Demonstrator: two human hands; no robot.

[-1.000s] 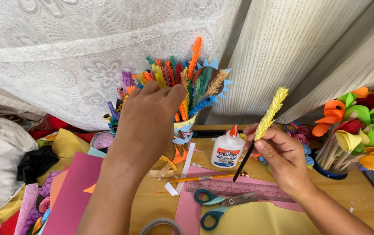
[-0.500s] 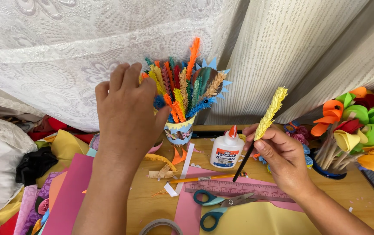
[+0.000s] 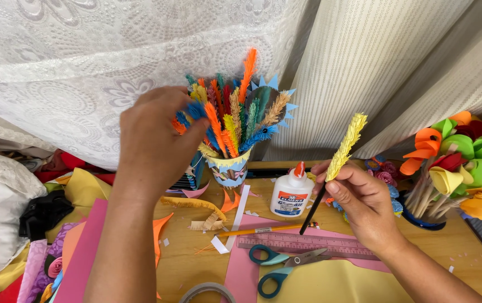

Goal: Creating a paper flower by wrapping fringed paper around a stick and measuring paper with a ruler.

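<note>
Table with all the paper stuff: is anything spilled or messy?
Nothing spilled: the white glue bottle stands upright, orange cap on. Only paper scraps and a curled orange fringed strip lie scattered on the wooden table below the decorated cup.

The scene was bright and evenly lit — soft daylight filtered through the lace curtain [image 3: 84, 67] behind the table [image 3: 196, 258]. Shadows under the hands were faint and diffuse. No glare showed. Focus held sharp at the centre, while the frame's edges bowed slightly — a wide-lens stretch.
</note>
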